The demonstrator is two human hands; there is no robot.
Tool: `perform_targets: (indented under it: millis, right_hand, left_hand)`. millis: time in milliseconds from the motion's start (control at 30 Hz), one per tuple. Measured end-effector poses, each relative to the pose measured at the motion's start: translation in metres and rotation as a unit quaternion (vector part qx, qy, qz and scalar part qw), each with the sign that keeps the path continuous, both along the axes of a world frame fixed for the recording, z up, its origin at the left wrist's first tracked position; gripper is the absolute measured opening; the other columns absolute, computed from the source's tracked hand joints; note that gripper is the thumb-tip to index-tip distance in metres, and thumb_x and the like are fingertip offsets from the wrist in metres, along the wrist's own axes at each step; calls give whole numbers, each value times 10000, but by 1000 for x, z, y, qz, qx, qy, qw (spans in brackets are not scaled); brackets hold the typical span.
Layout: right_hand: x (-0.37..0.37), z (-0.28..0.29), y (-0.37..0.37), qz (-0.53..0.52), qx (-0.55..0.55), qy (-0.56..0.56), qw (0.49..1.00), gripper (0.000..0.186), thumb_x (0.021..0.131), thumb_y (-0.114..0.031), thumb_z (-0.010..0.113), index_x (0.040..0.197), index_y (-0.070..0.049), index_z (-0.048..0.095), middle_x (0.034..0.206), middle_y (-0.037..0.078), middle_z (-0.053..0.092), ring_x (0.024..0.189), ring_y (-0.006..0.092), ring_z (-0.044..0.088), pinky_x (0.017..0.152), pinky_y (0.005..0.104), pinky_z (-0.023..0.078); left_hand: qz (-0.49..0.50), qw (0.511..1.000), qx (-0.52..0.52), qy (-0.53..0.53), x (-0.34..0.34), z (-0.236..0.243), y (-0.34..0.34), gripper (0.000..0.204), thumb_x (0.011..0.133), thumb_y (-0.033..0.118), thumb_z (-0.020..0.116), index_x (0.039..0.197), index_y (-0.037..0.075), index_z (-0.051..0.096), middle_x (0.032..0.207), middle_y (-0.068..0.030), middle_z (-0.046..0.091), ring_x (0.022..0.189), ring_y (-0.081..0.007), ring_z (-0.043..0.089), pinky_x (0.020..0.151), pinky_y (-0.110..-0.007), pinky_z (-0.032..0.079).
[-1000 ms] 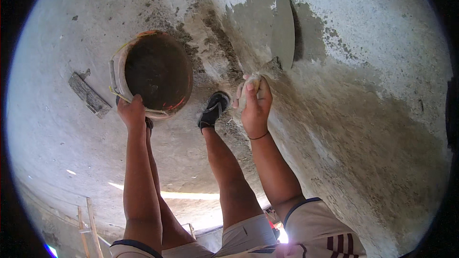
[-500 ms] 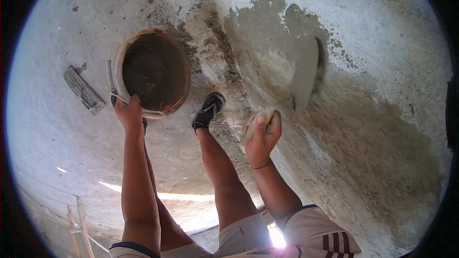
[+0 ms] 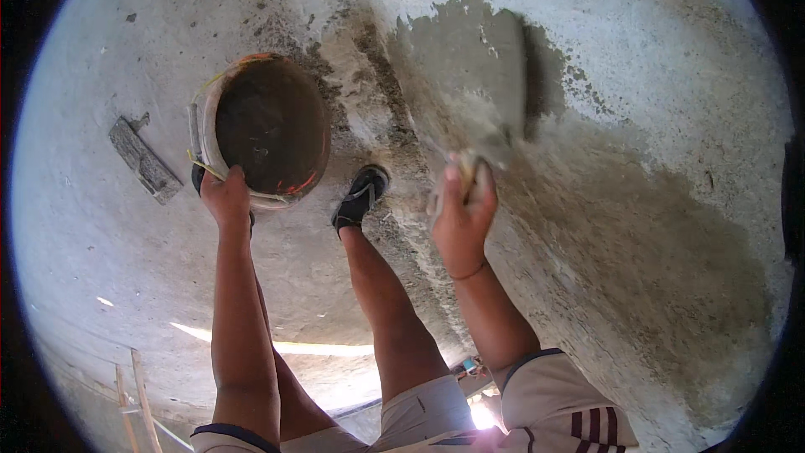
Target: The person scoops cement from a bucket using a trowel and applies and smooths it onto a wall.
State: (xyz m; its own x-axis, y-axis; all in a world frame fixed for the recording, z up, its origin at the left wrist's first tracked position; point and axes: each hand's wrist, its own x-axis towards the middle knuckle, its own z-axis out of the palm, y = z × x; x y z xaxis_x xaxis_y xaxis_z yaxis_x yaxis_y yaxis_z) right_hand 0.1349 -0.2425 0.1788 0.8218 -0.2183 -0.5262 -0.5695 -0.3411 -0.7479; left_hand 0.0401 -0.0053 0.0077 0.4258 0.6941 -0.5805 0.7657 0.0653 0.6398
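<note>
Left hand (image 3: 225, 198): fingers clamped on rim of mortar pan (image 3: 264, 128). Right hand (image 3: 462, 211), right of pan: fist closed round trowel (image 3: 501, 84) handle, blade flat on wet plaster patch (image 3: 444, 42). Black shoe (image 3: 359, 195) below-right of pan.

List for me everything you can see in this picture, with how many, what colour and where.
Trowel: one, grey with mortar, flat against the wall at upper right of centre, held by the right hand.
Fresh mortar patch: one, dark grey and wet, spread over the wall on the right.
Wall: one, pale grey, fills the right side.
Bucket: one, worn orange rim, dark inside, upper left, gripped at its rim by the left hand.
Block: one, grey, flat on the floor at far left.
Floor: pale grey concrete, left side.
Wooden frame: pale wood, lower left edge.
Shoe: one clearly seen, black, centre.
Shorts: light with dark trim, bottom edge.
Left hand: on the bucket rim.
Right hand: closed on the trowel handle.
</note>
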Motion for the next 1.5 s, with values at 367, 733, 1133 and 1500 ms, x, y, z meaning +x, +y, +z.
perform_targets:
  millis: [367, 733, 1133, 1500]
  right_hand:
    - [-29, -22, -14, 160, -168, -108, 967, 212, 927, -199, 512, 1024, -12, 487, 669, -4, 483, 537, 59, 446, 447, 226, 371]
    - [-24, 6, 7, -64, -30, -128, 989, 225, 919, -203, 516, 951, 19, 508, 649, 30, 503, 526, 70, 477, 443, 239, 373]
    - [-12, -29, -19, 99, -131, -10, 986, 198, 935, -177, 503, 1058, -25, 476, 666, -15, 478, 526, 42, 418, 452, 213, 366]
    - [-12, 12, 13, 30, 15, 34, 999, 179, 923, -161, 525, 980, -4, 460, 747, 52, 514, 595, 101, 484, 479, 256, 415]
  left_hand:
    - [6, 998, -21, -65, -3, -4, -2, 303, 708, 64, 530, 980, -40, 614, 857, -62, 656, 748, -151, 592, 713, -279, 457]
    - [-45, 999, 12, -7, -6, -6, 3, 294, 711, 74, 536, 970, -38, 621, 826, -75, 664, 730, -164, 604, 701, -285, 465]
    - [-4, 999, -10, -31, 1, 0, 1, 302, 720, 61, 541, 995, -37, 617, 867, -80, 665, 766, -181, 613, 729, -289, 462]
    - [-29, 998, 11, -62, 0, -6, 2, 270, 715, 61, 539, 951, -46, 615, 837, -83, 660, 735, -171, 598, 706, -285, 465]
